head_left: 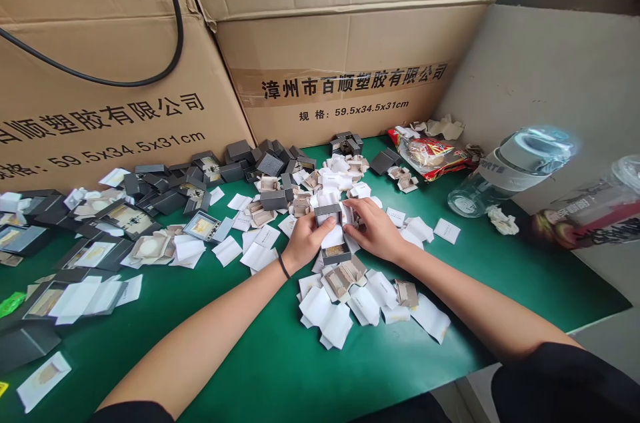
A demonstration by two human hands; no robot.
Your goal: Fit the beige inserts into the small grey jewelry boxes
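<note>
Over the middle of a green table, my left hand is closed around a small dark grey box, thumb across its front. White paper shows inside and below the box. My right hand is at the box's right side, fingers bent against white paper; whether the fingertips pinch it or only press on it is hard to see. Just under the hands sits another open dark box with something gold-coloured inside. Nearer to me lies a pile of folded white slips and torn grey-brown cardboard inserts.
Many dark boxes and white papers spread along the left and back. Large cardboard cartons stand behind. To the right are a red snack bag, a clear bottle, a second bottle and a crumpled tissue.
</note>
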